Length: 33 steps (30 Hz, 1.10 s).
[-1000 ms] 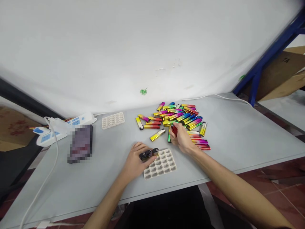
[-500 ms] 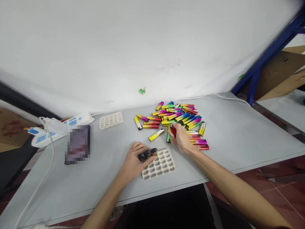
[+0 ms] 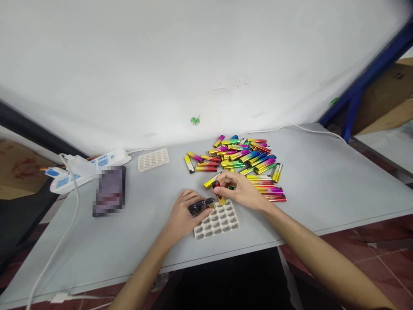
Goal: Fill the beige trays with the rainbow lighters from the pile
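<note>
My left hand [image 3: 183, 218] rests near the tray's left corner, shut on a row of 3 lighters [image 3: 201, 206] with black tops. My right hand [image 3: 241, 191] pinches a red-to-yellow gradient lighter [image 3: 218, 192], tilted just above the far edge of a cream moulded tray [image 3: 217, 221]. The tray's oval pockets look unfilled. Beyond my right hand lies a loose heap of metallic rainbow lighters [image 3: 238, 157]. A yellow lighter [image 3: 210, 182] lies partly behind my right fingers.
A second cream tray [image 3: 153, 159] lies at the back of the grey table [image 3: 322, 181]. To its left are a white power strip [image 3: 109, 158] and a pixelated dark rectangular object [image 3: 109, 191]. White cables [image 3: 61, 241] run along the table's left side.
My right hand has moved left from the heap toward the tray, carrying the red-and-yellow lighter. My left hand stays nearly still with its lighters.
</note>
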Available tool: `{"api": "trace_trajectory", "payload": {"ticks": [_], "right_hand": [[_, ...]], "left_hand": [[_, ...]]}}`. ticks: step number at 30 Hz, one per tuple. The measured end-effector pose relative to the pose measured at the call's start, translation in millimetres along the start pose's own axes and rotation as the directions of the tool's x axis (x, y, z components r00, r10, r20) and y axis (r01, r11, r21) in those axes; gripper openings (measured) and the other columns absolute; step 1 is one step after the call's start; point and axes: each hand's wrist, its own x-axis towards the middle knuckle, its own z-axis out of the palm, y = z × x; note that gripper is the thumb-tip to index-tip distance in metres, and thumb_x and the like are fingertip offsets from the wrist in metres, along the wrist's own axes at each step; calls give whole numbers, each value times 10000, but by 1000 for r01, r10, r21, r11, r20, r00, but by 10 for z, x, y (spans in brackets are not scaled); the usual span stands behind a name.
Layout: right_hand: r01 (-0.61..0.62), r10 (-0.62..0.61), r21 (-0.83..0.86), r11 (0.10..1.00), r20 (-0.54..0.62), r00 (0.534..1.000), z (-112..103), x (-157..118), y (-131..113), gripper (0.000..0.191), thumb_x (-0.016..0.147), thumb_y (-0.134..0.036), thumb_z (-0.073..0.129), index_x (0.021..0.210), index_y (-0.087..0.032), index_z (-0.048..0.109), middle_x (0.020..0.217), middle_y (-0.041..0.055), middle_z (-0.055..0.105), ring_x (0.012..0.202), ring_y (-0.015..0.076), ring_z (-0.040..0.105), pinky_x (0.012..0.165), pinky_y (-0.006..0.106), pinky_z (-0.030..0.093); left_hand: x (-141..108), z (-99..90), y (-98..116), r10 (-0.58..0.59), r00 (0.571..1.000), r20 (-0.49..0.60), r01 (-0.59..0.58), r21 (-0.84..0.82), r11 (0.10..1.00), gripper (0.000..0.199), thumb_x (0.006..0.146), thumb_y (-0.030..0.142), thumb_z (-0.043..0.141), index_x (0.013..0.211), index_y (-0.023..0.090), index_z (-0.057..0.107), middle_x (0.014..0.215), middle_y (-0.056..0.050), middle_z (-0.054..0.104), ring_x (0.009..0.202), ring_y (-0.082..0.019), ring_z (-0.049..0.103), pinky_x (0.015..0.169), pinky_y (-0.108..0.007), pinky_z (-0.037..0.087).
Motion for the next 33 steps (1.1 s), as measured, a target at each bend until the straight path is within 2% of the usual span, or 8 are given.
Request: {"api": "trace_trajectory", "payload": {"ticks": [10, 18, 21, 23, 25, 27, 30, 33], "right_hand": [[135, -122, -164, 977, 84, 989, -37, -53, -34, 242, 832, -349, 738, 987, -219, 606, 806, -8, 670, 704, 145, 635, 655, 278, 500], [43, -4, -143, 989, 263, 965, -152, -75, -87, 260, 803, -405, 773, 908, -220, 623, 897, 6, 705, 790, 166, 654, 701, 290, 501], [77, -19, -201, 977, 277, 961, -206, -51, -100, 295, 764, -448, 805, 894, -221, 667, 927, 9, 718, 836, 187, 636, 727, 309, 477], [126, -65, -262, 957, 227, 972, -228, -20, -67, 252, 853, -469, 717, 895, -222, 692, 951, 25, 723, 887, 207, 626, 783, 340, 469], [157, -133, -427, 890, 86, 987, -233, 20, 10, 253, 962, -428, 573, 924, -217, 709, 957, 52, 717, 936, 232, 601, 857, 392, 451], [142, -213, -635, 759, -36, 976, -220, 58, 110, 243, 980, -364, 529, 1005, -213, 718, 1005, 85, 697, 991, 268, 556, 915, 445, 423], [123, -251, -798, 591, -37, 967, -171, 99, 231, 279, 904, -312, 610, 1151, -214, 697, 1133, 119, 640, 1058, 310, 491, 934, 475, 413], [114, -233, -832, 542, -19, 972, -113, 119, 270, 282, 873, -276, 623, 1139, -207, 685, 1157, 120, 614, 1072, 314, 469, 932, 473, 417]], "left_hand": [[-18, -1, -5, -22, 1000, 19, 23, -8, 1000, 149, 845, 346, 750, 896, 221, 687, 818, 8, 693, 848, -188, 578, 818, -360, 461], [-26, 3, -1, -39, 999, 11, 39, 6, 999, 163, 852, 371, 737, 896, 219, 699, 809, -2, 690, 851, -197, 593, 814, -369, 476], [-18, 1, -1, -32, 999, -2, 32, 6, 999, 169, 846, 374, 740, 882, 215, 694, 812, -9, 696, 848, -203, 595, 817, -382, 481], [-11, 4, -2, -24, 1000, -8, 24, 6, 1000, 168, 846, 373, 739, 877, 215, 691, 817, -13, 701, 847, -205, 599, 818, -388, 484], [-7, 8, -3, -15, 1000, -12, 15, 8, 1000, 167, 847, 371, 738, 879, 215, 689, 822, -15, 703, 845, -204, 603, 821, -390, 486], [-6, 11, -2, -6, 1000, -16, 6, 6, 1000, 163, 847, 366, 741, 876, 215, 687, 824, -14, 706, 844, -203, 607, 826, -391, 486], [-9, 6, 10, -10, 1000, -15, 10, 6, 1000, 148, 846, 353, 742, 869, 216, 689, 817, -11, 706, 836, -201, 610, 816, -385, 489], [-13, -3, 21, -25, 1000, 3, 25, 10, 1000, 132, 848, 342, 738, 865, 220, 692, 812, -7, 705, 830, -199, 608, 811, -380, 488]]}}
